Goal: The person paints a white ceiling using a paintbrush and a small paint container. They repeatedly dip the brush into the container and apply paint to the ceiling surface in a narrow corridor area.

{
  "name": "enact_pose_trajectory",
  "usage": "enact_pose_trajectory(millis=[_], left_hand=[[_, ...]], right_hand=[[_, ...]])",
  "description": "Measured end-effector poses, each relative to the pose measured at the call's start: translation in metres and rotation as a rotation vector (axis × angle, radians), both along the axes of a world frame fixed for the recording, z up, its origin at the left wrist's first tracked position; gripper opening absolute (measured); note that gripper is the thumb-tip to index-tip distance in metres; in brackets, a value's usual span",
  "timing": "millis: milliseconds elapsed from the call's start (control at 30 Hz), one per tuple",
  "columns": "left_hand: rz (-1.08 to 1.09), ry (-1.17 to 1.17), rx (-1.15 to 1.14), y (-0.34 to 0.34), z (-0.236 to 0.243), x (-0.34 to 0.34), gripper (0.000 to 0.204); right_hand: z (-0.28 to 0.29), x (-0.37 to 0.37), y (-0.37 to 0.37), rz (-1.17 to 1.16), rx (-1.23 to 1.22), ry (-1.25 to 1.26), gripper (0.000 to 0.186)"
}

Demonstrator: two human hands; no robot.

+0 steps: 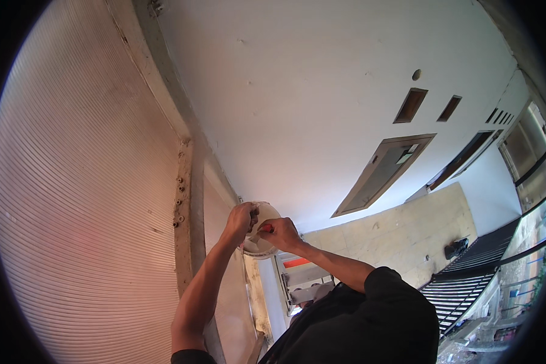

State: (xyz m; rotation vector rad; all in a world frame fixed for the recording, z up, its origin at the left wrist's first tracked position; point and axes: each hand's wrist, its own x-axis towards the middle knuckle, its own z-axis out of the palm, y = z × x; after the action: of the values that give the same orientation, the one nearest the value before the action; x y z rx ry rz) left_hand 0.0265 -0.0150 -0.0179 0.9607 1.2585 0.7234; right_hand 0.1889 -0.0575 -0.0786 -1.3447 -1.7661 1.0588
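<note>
Black sleeve [370, 321] comes in closest, low in the picture. Above it spreads the big white ceiling [321, 79], with a ribbed roll-up shutter [85, 200] on the left. Both arms reach up to a round white light fixture [262, 233] where the ceiling meets the wall. The left hand [241, 219] curls its fingers around the fixture's rim. The right hand [282, 232] grips a small red-handled tool [265, 228] tight against the fixture.

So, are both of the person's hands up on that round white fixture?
Yes, the left hand and right hand both grip the round white fixture mounted overhead, with something small and red at the right hand's fingers.
</note>
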Motion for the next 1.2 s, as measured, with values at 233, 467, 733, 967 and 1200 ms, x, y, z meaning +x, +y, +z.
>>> enact_pose_trajectory(millis=[233, 467, 733, 967, 1200], left_hand=[[-0.062, -0.017, -0.001, 0.003, -0.009, -0.005, 0.025], [-0.041, 0.009, -0.111, 0.000, -0.017, -0.007, 0.025], [-0.049, 0.056, 0.054, -0.001, -0.004, -0.002, 0.025], [0.026, -0.036, -0.042, 0.000, -0.001, -0.001, 0.025], [-0.030, -0.002, -0.012, 0.000, -0.003, -0.001, 0.025]], right_hand=[[-0.005, 0.004, 0.009, -0.102, 0.477, -0.140, 0.017], [-0.015, 0.012, 0.010, -0.075, 0.763, -0.346, 0.017], [0.024, 0.014, -0.004, -0.052, 0.018, 0.009, 0.017], [0.017, 0.024, 0.001, 0.010, -0.050, 0.183, 0.019], [0.012, 0.032, 0.005, -0.019, 0.052, 0.070, 0.020]])
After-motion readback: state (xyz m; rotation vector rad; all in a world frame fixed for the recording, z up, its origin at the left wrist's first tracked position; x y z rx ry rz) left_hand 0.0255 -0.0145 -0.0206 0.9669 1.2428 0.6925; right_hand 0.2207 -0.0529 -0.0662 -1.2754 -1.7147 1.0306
